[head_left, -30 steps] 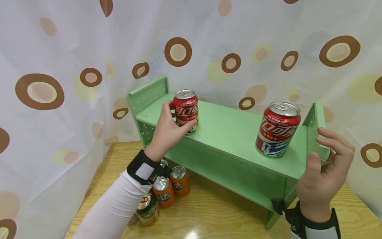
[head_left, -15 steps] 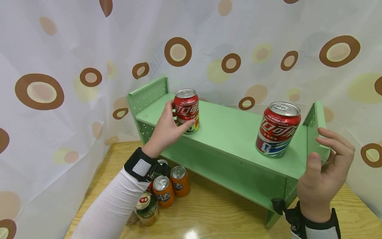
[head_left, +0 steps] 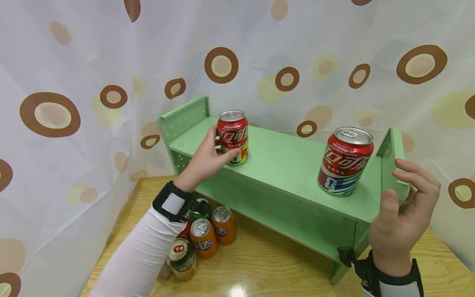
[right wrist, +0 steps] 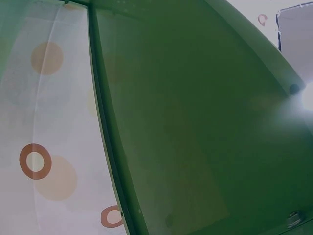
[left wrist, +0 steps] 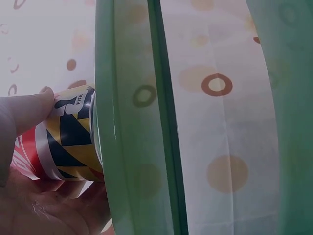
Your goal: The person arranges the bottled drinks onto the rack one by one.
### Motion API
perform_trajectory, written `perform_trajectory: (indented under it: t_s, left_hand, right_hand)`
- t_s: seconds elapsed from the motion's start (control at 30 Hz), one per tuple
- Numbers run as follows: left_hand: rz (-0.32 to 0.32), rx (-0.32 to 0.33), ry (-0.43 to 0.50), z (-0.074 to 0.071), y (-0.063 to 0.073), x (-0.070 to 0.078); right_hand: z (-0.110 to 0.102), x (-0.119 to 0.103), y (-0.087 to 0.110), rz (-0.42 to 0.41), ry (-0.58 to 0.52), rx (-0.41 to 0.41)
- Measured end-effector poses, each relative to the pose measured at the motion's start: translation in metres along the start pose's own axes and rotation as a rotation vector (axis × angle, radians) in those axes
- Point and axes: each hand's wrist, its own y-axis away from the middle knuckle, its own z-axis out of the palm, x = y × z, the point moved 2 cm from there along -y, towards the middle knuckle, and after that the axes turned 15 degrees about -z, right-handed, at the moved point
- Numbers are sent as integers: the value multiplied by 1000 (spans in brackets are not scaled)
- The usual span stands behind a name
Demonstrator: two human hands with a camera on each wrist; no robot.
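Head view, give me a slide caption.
Left hand around a red can on a green shelf, right hand by its end.

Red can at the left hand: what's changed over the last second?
The red can has shifted slightly right in the head view. The left hand has eased left, its thumb drawing back across the can, fingers still around it. The right hand at the end panel and the other red can stayed put.

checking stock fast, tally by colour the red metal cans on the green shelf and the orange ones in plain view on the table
Red cylindrical metal cans on the green rectangular shelf: 2
Orange cylindrical metal cans on the wood-grain table: 2
Total: 4
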Motion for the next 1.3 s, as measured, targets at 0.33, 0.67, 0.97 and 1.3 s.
perform_trajectory:
  t_s: [0.33,0.67,0.97,1.3]
  left_hand:
    - [-2,21,-3,-1,-1,-2]
    - [-32,92,3,-1,2,-3]
    - [-43,67,49,-5,2,-6]
    - [-22,-13,65,-7,-1,-7]
  right_hand:
    - [0,1,0,5,1,1]
    - [1,-1,-1,11,-24,23]
    - [3,-2,-1,15,-46,33]
    - [3,-1,-1,13,-36,38]
